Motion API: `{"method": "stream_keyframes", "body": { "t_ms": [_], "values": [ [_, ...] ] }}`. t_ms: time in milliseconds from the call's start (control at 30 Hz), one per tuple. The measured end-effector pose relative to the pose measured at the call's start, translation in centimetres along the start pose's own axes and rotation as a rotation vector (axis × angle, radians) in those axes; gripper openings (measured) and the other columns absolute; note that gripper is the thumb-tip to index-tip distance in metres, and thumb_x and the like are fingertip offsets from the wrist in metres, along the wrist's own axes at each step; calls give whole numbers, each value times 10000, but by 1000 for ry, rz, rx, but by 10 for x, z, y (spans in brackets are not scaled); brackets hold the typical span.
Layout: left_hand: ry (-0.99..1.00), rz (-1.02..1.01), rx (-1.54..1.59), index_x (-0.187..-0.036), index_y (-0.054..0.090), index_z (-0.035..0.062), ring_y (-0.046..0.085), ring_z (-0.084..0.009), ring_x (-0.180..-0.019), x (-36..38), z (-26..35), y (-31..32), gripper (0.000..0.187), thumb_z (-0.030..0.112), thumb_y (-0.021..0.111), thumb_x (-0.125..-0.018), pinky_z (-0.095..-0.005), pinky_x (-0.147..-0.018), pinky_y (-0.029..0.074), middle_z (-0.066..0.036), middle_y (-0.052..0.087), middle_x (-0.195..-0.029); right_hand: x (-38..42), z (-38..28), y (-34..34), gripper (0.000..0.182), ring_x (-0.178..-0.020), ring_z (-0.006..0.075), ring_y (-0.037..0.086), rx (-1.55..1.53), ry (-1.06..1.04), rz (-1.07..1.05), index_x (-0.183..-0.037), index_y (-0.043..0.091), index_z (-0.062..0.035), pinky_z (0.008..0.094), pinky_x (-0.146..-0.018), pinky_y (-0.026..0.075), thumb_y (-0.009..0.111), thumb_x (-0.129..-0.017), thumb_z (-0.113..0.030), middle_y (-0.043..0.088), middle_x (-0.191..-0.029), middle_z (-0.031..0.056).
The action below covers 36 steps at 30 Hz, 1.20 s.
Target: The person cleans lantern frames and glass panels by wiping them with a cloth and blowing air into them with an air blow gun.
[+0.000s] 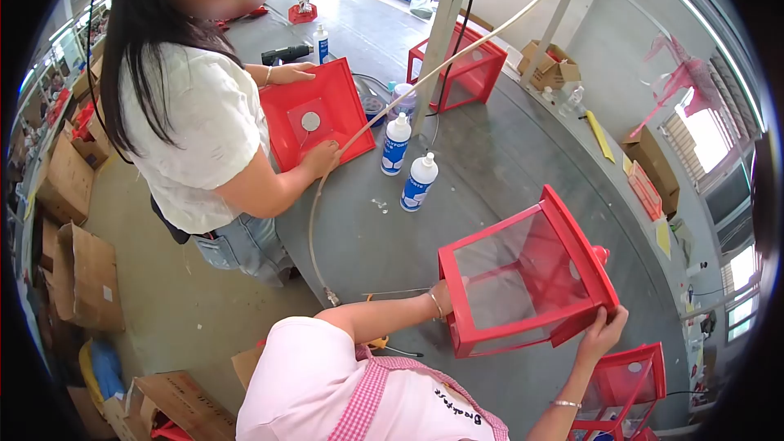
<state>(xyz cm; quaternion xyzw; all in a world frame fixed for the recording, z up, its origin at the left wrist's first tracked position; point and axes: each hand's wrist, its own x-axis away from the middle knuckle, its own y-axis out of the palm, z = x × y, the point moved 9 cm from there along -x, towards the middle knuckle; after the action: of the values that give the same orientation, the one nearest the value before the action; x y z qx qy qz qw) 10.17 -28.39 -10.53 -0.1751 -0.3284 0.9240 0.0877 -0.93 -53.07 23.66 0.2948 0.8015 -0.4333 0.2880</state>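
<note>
A red lantern (459,298) with clear panels lies on its side before me, tilted over the grey table, its red roof and knob pointing right. My left hand (443,297) is at the lantern's base end, curled around the red frame, with the fingers partly hidden behind it. At the lower corner of the roof edge, my right hand (603,333) grips the rim, thumb and fingers closed on it. Another red lantern (619,385) stands near my right forearm. Two white bottles with blue labels, one nearer (419,184) and one behind it (395,145), stand beyond the lantern.
A co-worker (180,114) on the left holds a red lantern part (359,102) in both hands. A pale hose (311,233) crosses the grey table (514,155) near a post (445,41). Another red lantern (461,73) stands farther back. Cardboard boxes (86,278) line the floor left.
</note>
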Motion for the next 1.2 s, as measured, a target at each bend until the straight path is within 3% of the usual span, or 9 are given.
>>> {"method": "stream_keyframes", "body": {
  "t_ms": [100,333,467,600,700,767,867,1100,1200],
  "values": [
    [412,135,-501,-691,636,76,578,-267,-855,12,37,10,121,178,582,-724,-396,-757,497,-120,593,-839,29,29,-24,141,-834,202,521,51,-11,-88,-1078,503,5,300,-789,447,541,-978,-86,532,-923,97],
    [270,-63,-612,-662,669,81,585,-245,-872,-4,61,43,128,184,601,-695,-360,-768,503,-97,597,-838,78,100,-49,135,-818,192,514,-90,364,-277,-1054,499,17,303,-765,438,553,-938,-26,509,-920,112],
    [409,-62,-687,-693,688,76,593,-249,-901,-46,84,72,133,175,602,-717,-353,-803,510,-100,598,-838,55,101,-54,168,-849,168,532,7,296,-517,-1085,508,-11,286,-781,439,520,-917,-10,520,-907,80],
    [368,-8,-459,-762,692,65,606,-269,-949,-86,97,105,125,153,608,-735,-376,-862,518,-106,619,-888,9,77,-67,206,-912,173,533,-385,461,-210,-1097,509,-16,296,-818,439,524,-892,-34,522,-973,89],
    [386,-20,-225,-803,691,47,617,-281,-962,-97,128,119,139,139,613,-734,-387,-869,527,-114,629,-934,-17,51,-25,206,-914,176,513,-95,435,-277,-1075,504,11,311,-834,435,581,-912,-88,506,-987,115],
    [401,-39,-102,-865,680,33,631,-295,-951,-78,145,156,169,112,605,-736,-400,-830,546,-130,624,-985,-8,43,21,265,-993,231,530,81,347,-567,-1112,510,-5,357,-890,428,563,-921,-181,513,-1051,106],
    [567,-355,68,-898,666,40,636,-316,-948,-35,180,195,187,92,623,-724,-404,-807,557,-136,608,-971,-4,40,35,298,-1005,282,531,323,206,-565,-1107,511,-3,387,-886,433,570,-937,-241,515,-1045,128],
    [852,-520,-50,-774,694,78,632,-311,-906,25,184,131,87,122,640,-721,-461,-842,533,-123,612,-922,-7,35,37,349,-1000,353,527,443,114,-519,-1087,512,-6,434,-860,448,588,-943,-314,515,-1033,153],
    [773,-506,-78,-874,649,56,624,-288,-895,56,146,79,110,95,583,-795,-400,-817,553,-114,586,-1020,-1,37,35,325,-999,339,529,460,128,-488,-1080,516,-13,435,-839,458,599,-933,-291,513,-1031,139]
  ]
}}
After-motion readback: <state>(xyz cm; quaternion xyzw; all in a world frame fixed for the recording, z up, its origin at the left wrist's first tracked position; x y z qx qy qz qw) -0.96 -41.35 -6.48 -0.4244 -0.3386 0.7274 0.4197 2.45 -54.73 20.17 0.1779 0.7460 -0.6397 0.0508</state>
